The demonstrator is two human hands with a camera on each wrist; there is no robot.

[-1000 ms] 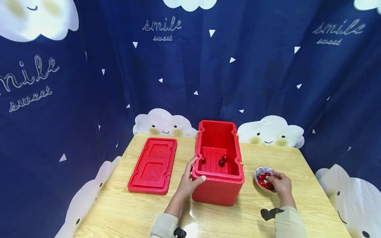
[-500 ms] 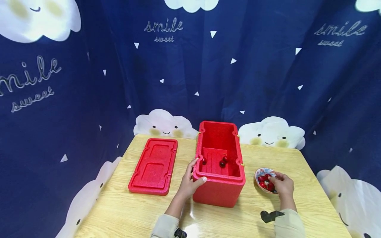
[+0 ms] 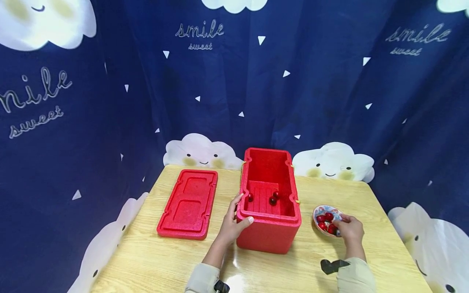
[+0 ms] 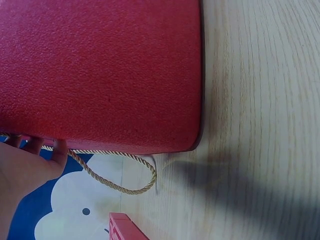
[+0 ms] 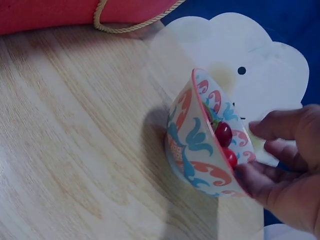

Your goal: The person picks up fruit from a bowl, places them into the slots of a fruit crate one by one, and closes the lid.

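My left hand (image 3: 231,228) grips the near left corner of a tall red foam box (image 3: 269,236), thumb on its front face and fingers along its left side. Three dark red cherries (image 3: 272,200) lie on the box floor. To the right stands a small patterned bowl (image 3: 318,211) with several red cherries (image 3: 321,225), one showing a bit of green in the right wrist view. At the bowl's right rim, my right hand (image 3: 352,231) has its fingertips over the edge. Thumb and forefinger are apart, with nothing seen between them in the right wrist view (image 5: 295,160).
A red lid (image 3: 188,205) lies flat on the wooden table (image 3: 146,260), left of the box. Gold cord (image 4: 135,190) hangs from the box's side. A blue curtain (image 3: 227,81) with white clouds surrounds the table's back and sides.
My right hand has drawn back slightly to the right from over the cherries to the bowl's rim, leaving more of them in sight. The left hand keeps its grip on the box.
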